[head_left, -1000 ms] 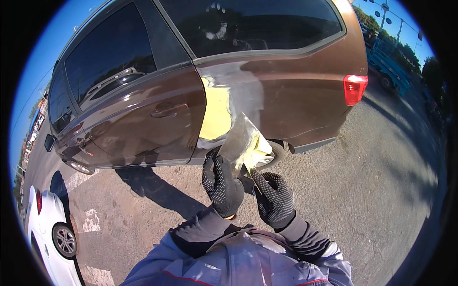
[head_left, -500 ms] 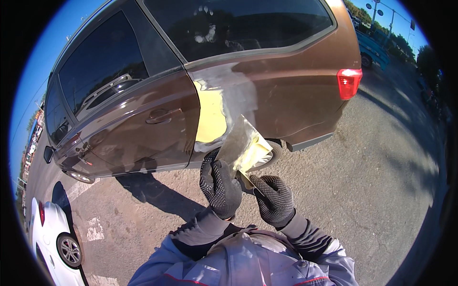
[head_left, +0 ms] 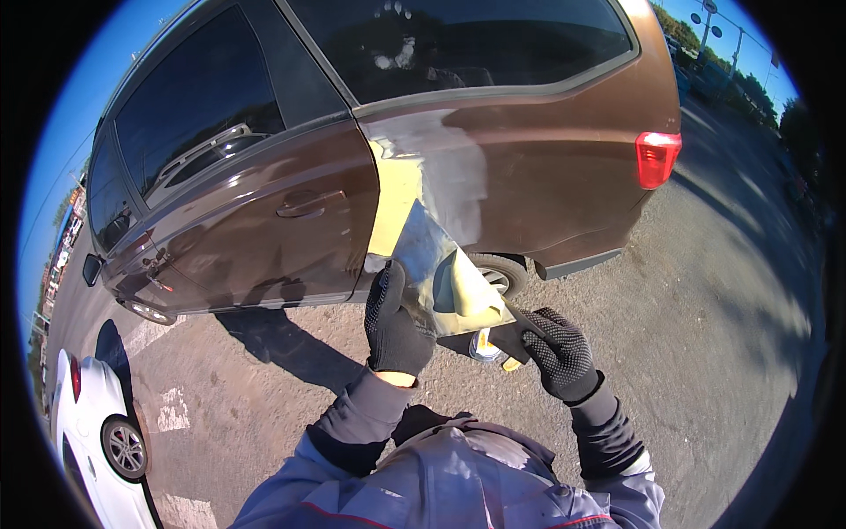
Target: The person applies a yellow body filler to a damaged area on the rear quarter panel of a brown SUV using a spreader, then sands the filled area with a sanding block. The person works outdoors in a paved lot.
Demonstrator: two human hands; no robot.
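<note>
My left hand [head_left: 397, 328], in a dark dotted glove, grips a thin, shiny flat plate [head_left: 421, 240] by its near left edge. Soft yellow body filler [head_left: 473, 291] lies heaped on the plate's right part. In my gloved right hand [head_left: 561, 355] is a dark, flat spreader [head_left: 513, 340], its blade against the plate's right corner by the filler. Beyond the plate, a yellow filler patch [head_left: 395, 189] covers the brown car's [head_left: 555, 167] panel behind the rear door. Grey sanded paint [head_left: 458, 172] surrounds it; the plate hides the patch's lower part.
A can with a white and orange side [head_left: 484, 346] stands on the ground below the plate, partly hidden. The car's rear wheel [head_left: 498, 275] is just beyond. A white car [head_left: 97, 432] is parked at the lower left. Shadows lie across the pavement [head_left: 705, 353].
The plate has turned flatter, showing more of its face and filler. My right hand has moved right and slightly down with the spreader, apart from the left. The can has come into sight.
</note>
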